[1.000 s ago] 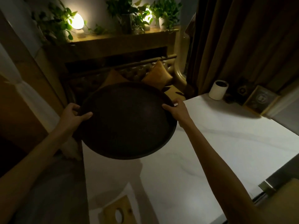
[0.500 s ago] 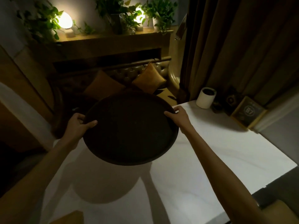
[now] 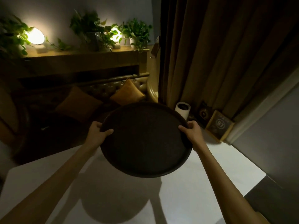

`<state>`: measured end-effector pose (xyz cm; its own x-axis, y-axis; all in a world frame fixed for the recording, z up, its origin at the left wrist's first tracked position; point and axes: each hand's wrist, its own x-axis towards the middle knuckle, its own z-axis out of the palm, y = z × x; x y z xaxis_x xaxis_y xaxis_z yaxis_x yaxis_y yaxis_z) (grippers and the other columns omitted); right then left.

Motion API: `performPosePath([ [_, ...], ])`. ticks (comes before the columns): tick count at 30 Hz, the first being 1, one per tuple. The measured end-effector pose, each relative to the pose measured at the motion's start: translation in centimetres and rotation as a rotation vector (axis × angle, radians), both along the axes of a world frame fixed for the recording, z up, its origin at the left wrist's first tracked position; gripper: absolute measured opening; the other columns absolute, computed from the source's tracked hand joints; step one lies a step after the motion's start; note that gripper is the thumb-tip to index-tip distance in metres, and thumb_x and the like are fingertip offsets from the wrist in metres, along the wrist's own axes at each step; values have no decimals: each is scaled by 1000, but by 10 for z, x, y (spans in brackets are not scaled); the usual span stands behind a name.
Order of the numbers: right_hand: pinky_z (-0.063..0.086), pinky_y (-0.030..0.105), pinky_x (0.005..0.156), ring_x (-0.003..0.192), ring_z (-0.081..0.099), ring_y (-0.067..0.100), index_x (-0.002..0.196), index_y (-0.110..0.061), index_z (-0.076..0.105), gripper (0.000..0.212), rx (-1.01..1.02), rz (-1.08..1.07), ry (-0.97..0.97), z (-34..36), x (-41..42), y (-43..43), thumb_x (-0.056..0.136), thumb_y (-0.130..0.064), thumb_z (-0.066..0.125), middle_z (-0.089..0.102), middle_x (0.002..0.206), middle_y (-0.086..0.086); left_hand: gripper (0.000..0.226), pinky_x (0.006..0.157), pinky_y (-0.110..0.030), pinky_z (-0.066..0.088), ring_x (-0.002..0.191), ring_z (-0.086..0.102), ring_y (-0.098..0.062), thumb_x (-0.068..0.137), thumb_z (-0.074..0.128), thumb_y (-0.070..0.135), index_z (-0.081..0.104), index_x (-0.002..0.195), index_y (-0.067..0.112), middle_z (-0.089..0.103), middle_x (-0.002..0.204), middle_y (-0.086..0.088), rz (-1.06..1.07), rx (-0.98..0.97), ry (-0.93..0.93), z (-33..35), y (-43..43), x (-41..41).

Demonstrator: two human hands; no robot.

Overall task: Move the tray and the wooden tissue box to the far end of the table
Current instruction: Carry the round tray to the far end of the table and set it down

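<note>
Above the white surface (image 3: 210, 162), in the head view, a round dark tray (image 3: 145, 139) hangs in the air, tipped slightly toward the camera, its shadow falling on the surface below. Left hand (image 3: 97, 133) is clamped on the tray's left rim, thumb on top; right hand (image 3: 192, 131) is clamped likewise on the right rim. Beyond the tray stand a white cup (image 3: 182, 109) and a framed sign (image 3: 220, 125) by the curtain. To set it down well, level the tray first, lower it short of the cup, and let go only once it rests flat. No tissue box shows.
</note>
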<state>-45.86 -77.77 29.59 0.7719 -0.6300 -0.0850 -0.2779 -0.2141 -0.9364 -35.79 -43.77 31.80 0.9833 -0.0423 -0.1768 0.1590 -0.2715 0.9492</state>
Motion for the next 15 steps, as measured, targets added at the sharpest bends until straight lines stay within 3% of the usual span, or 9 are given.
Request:
performPosePath([
  [7,57,49,84,92,64,28,105,-15,55,27,39,-66,19,-16,1,-122,87,-25,71,64,101,9,29,86,-43,54,100,62,-25,87,66,11,49,109,18,58,109,-6,-45,-10,-36,-1,-126,16],
  [15,49,38,77,89,59,25,105,-18,55,32,-154,-93,107,-47,11,-285,85,-36,72,62,101,5,28,86,-42,53,103,62,-29,88,63,9,49,113,12,58,106,-8,-30,65,47,-53,-288,14],
])
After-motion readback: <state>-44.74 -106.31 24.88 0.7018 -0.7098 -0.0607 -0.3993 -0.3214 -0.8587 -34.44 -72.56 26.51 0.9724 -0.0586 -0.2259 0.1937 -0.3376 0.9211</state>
